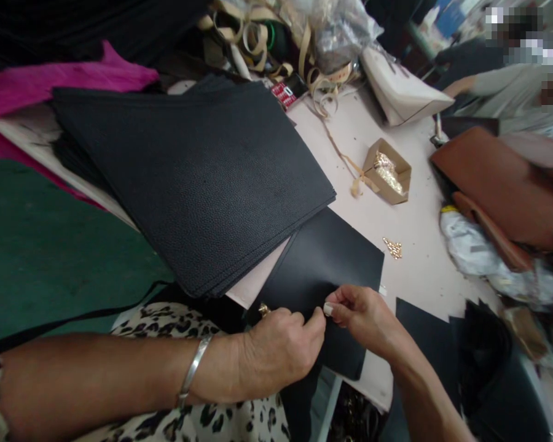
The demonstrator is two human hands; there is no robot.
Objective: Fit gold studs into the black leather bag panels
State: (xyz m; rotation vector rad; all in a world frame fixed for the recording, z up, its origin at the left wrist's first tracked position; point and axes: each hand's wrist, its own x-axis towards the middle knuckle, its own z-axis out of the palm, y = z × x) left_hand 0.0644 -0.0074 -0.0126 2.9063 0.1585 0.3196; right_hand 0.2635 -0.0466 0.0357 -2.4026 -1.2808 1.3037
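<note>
Two hands meet at the near edge of a smooth black leather panel (322, 264) on a workshop table (419, 270).

Fingertips of the left hand (276, 353) and right hand (364, 316) are pinched narrow and touching; what they grip is too small to tell. One gold fitting (263, 310) shows at the panel's near-left corner. Beyond the panel lie a stack of pebbled black sheets (203, 178), loose gold pieces (393, 247) and a box of gold hardware (387, 172); by that measure, most of the work appears to remain.

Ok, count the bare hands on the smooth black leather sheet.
2. The left hand and the right hand meet over the near part of the smooth black leather sheet; no others show there.
</note>
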